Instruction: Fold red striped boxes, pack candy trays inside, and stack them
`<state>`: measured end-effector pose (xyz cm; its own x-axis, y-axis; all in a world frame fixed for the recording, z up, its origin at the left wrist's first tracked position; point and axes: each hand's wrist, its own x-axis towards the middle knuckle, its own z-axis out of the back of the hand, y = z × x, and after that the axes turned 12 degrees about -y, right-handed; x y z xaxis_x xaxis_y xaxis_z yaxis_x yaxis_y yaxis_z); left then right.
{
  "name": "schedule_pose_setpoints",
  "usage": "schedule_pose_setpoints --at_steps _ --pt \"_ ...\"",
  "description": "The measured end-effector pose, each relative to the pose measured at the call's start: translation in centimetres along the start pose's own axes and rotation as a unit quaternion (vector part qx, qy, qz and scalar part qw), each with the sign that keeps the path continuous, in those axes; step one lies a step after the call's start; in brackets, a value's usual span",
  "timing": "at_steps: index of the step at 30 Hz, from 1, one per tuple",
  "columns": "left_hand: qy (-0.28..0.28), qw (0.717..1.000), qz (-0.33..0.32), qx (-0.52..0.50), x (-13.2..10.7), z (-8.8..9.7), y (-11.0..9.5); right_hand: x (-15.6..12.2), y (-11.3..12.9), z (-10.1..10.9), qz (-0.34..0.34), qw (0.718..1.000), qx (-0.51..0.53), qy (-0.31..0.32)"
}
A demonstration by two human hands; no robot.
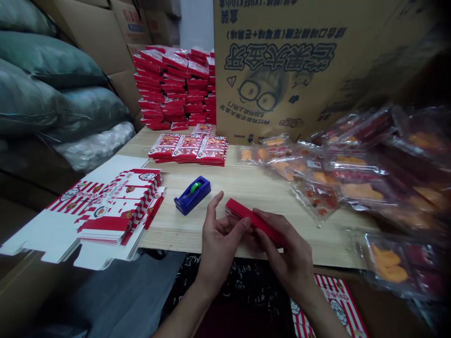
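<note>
While the left hand [220, 237], index finger raised, pinches one end of a red box [264, 226], the right hand [291, 241] grips the other between thumb and fingers, over the near edge of a wooden table [239, 183]. A blue tape dispenser [192, 195] sits near the left hand, beside flat cartons [120, 199]. Clear packets [355, 190] crowd the right side; red packs [176, 89] rise behind, beside a large carton [278, 101].

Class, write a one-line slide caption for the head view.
Bare left hand and right hand hold a slim red cardboard box near a blue plastic tape dispenser.
</note>
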<state>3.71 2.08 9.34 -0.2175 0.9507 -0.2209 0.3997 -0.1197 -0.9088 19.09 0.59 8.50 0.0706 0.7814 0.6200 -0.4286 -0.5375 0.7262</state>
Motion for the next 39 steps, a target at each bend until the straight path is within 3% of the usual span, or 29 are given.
schedule_pose_setpoints --at_steps 3,6,9,12,14,16,18,20,22,24,28,32,36,39 --pt "0.005 1.0 0.011 0.025 0.8 0.2 0.2 0.8 -0.2 0.5 0.025 0.999 0.002 0.047" --pt "0.01 0.995 -0.021 0.093 2.2 0.8 0.2 1.5 -0.3 0.9 0.015 0.998 0.006 0.054" --pt "0.091 0.985 -0.034 0.143 3.4 2.3 -0.1 1.4 -0.1 1.2 0.009 0.999 0.01 0.051" --pt "0.166 0.966 -0.047 0.194 3.1 4.7 -0.4 -0.5 -0.2 2.0 -0.026 0.994 0.055 0.088" --pt "0.195 0.943 -0.092 0.253 2.2 6.7 -0.1 -2.9 -0.7 2.8 -0.091 0.985 0.103 0.108" --pt "0.206 0.923 -0.137 0.294 1.1 8.7 1.1 -5.7 -1.3 3.3 -0.197 0.972 0.11 0.07" --pt "0.193 0.919 -0.163 0.301 0.1 10.5 2.8 -8.1 -1.6 3.4 -0.33 0.94 0.088 0.016" --pt "0.184 0.918 -0.182 0.301 -0.6 11.9 4.7 -9.5 -1.4 3.1 -0.435 0.894 0.107 0.006" --pt "0.192 0.914 -0.193 0.302 -1.0 12.6 6.1 -9.9 -0.9 2.3 -0.493 0.854 0.164 0.024" --pt "0.195 0.912 -0.2 0.299 -1.1 12.8 6.7 -9.5 -0.5 1.6 -0.512 0.833 0.209 0.023" --pt "0.157 0.928 -0.161 0.298 -0.9 12.2 5.7 -8.0 -1.0 0.5 -0.48 0.842 0.244 0.003" --pt "0.028 0.957 -0.111 0.268 -0.3 12.6 4.6 -4.3 -4.0 -0.8 -0.449 0.853 0.266 -0.007" --pt "-0.051 0.965 -0.114 0.231 0.5 14.0 4.9 3.9 -7.8 -4.6 -0.379 0.883 0.277 -0.014" --pt "-0.065 0.968 -0.113 0.213 0.9 14.6 5.9 11.2 -8.8 -10.0 -0.346 0.887 0.306 0.014"
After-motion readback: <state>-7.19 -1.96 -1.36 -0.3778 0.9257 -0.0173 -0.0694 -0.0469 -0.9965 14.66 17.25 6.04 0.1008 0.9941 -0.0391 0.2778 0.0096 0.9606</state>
